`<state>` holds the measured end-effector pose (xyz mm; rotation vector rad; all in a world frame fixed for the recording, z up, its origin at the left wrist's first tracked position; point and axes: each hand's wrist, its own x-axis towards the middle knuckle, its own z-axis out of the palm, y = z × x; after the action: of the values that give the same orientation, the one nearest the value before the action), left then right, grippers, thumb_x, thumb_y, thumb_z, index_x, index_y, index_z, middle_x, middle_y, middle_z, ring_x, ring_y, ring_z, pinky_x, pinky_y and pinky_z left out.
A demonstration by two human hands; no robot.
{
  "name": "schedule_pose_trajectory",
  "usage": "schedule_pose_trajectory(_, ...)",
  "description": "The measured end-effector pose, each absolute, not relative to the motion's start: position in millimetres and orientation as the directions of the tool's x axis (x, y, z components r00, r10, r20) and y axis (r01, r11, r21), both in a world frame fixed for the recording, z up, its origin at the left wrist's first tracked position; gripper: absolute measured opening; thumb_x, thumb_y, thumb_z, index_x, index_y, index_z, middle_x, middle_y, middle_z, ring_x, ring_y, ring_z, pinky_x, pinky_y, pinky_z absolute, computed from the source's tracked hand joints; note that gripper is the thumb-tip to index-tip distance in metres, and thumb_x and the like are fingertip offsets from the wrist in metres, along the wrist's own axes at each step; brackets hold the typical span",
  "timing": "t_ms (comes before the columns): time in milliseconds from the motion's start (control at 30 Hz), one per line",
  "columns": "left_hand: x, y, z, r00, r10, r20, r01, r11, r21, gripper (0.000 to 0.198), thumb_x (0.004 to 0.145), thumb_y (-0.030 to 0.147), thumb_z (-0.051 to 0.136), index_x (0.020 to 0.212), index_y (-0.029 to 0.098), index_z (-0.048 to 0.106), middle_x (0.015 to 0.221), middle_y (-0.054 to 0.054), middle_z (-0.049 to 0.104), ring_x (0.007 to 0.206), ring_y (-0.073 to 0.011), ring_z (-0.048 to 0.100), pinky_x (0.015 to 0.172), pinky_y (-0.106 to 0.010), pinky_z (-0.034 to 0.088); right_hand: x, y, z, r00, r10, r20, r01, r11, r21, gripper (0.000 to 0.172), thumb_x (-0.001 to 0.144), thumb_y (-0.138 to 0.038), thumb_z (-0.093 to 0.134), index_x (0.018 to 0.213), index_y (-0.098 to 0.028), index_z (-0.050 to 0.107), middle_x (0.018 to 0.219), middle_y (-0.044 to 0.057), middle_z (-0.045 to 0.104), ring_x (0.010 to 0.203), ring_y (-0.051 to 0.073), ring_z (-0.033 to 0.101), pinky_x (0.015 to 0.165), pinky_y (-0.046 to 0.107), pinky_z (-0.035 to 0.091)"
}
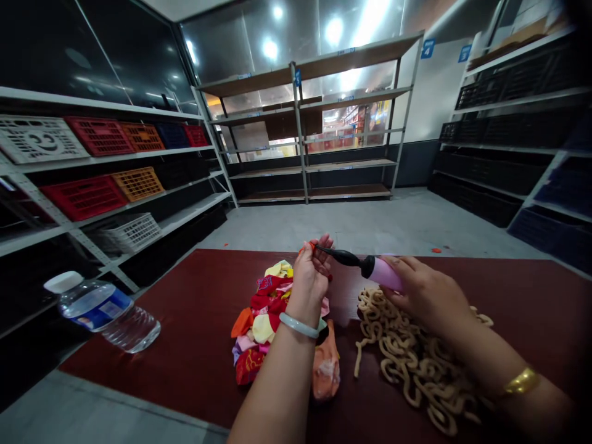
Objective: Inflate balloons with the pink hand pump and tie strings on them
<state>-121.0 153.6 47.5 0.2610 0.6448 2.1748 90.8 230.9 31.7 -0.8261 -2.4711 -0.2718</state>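
My right hand (423, 293) is wrapped round the pink barrel of a hand balloon pump (345, 256), whose black nozzle points left. At the nozzle's tip, my left hand (317, 262) pinches a small orange-red balloon (312, 246); some of its fingers are spread. Whether the balloon's neck sits over the nozzle I cannot tell. Under and beside my left forearm lies a pile of limp balloons (263, 328) in red, yellow, orange and pink. Below my right hand spreads a heap of tan, curly, cord-like strands (393, 345), partly hidden by the forearm.
A clear water bottle (108, 311) with a white cap stands tilted in view on the left of the dark red table (185, 320). Shelves with plastic crates (99, 137) line the left side. Metal racks (305, 148) stand behind, and more dark crates fill the right.
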Motion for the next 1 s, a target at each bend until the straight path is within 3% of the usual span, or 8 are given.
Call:
schedule_pose_trajectory(267, -118, 158, 43, -0.624, 0.78, -0.052, -0.687, -0.515, 0.513, 0.027, 0.099, 0.032, 0.045, 0.082, 0.016, 0.058, 0.101, -0.012, 0.074, 0.098, -0.0185, 0.07, 0.096, -0.035, 0.05, 96, 233, 28, -0.689, 0.505, 0.52, 0.606, 0.795, 0.031, 0.056, 0.081, -0.041, 0.06, 0.134, -0.025, 0.049, 0.12, 0.009, 0.064, 0.092, 0.027, 0.066, 0.06, 0.036, 0.047)
schedule_pose_trajectory(733, -88, 164, 38, -0.644, 0.761, 0.08, -0.562, -0.542, 0.625, 0.013, 0.094, 0.029, 0.056, 0.088, 0.017, 0.054, 0.096, -0.009, 0.075, 0.097, -0.0184, 0.071, 0.097, -0.036, 0.048, 101, 230, 26, -0.68, 0.547, 0.488, 0.626, 0.78, -0.002, 0.057, 0.081, -0.042, 0.059, 0.135, -0.027, 0.049, 0.118, 0.006, 0.064, 0.092, 0.025, 0.066, 0.063, 0.035, 0.047)
schedule_pose_trajectory(1000, -76, 161, 43, -0.681, 0.73, 0.049, -0.537, -0.545, 0.644, 0.01, 0.09, 0.026, 0.061, 0.097, 0.018, 0.062, 0.114, -0.008, 0.071, 0.111, -0.0189, 0.065, 0.09, -0.031, 0.051, 106, 230, 28, -0.659, 0.566, 0.496, 0.616, 0.784, -0.076, 0.058, 0.078, -0.041, 0.061, 0.134, -0.028, 0.051, 0.118, 0.006, 0.064, 0.092, 0.026, 0.066, 0.062, 0.035, 0.047)
